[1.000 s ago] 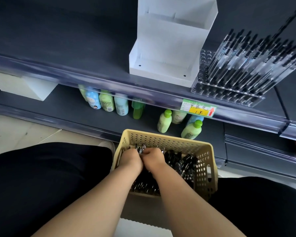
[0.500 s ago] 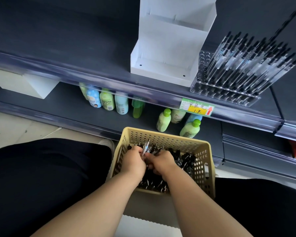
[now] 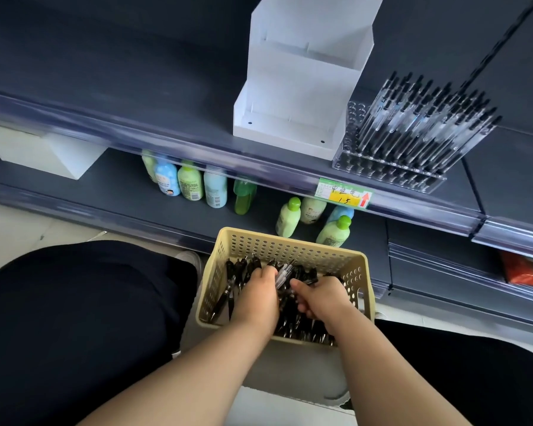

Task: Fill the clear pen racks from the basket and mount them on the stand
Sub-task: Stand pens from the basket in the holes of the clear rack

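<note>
Both hands are in the basket (image 3: 356,282) between the knees: the left hand (image 3: 257,298) closed around a bundle of pens (image 3: 283,273) pointing up and away, the right hand (image 3: 320,298) curled just beside it – the half-filled clear rack (image 3: 382,173) stands on the shelf, up and to the right, nearer the right hand

You are in a shop. Dark shelving (image 3: 136,96) carries a price tag (image 3: 345,196). Bottles (image 3: 191,186) line the lower shelf.
</note>
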A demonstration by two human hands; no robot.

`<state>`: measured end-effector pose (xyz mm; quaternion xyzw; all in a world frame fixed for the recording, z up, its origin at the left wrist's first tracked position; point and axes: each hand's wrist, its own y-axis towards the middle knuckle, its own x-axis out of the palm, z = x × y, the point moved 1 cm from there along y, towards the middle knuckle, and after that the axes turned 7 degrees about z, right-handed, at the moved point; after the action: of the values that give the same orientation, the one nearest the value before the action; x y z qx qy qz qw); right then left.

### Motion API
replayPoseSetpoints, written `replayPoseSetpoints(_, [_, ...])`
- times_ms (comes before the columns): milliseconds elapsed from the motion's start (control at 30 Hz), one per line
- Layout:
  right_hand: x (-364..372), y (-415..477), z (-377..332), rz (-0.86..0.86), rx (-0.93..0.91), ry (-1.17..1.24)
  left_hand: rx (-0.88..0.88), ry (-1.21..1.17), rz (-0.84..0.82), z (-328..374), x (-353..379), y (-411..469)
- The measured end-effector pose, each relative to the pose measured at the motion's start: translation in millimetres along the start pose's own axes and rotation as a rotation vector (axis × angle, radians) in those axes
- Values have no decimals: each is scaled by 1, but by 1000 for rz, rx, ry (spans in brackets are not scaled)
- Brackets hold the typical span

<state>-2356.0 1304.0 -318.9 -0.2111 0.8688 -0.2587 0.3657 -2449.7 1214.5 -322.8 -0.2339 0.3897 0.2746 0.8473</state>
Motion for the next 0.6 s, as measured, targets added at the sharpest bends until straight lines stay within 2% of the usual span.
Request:
replayPoseSetpoints(133, [-8,-2,4,2,65,99,-127,8,47,-7,-5,10])
replayPoseSetpoints(300, [-29,-5,-7,98,-52,145,-217,-80,88,-16,-26,30])
replayPoseSetpoints(467, [-51,-19,-33,197,-331,80,-72,-235,116,-1,-66,40])
replayPoseSetpoints(600, [-66,-35,-57,243,-473,96,62,-283,110,22,-97,38])
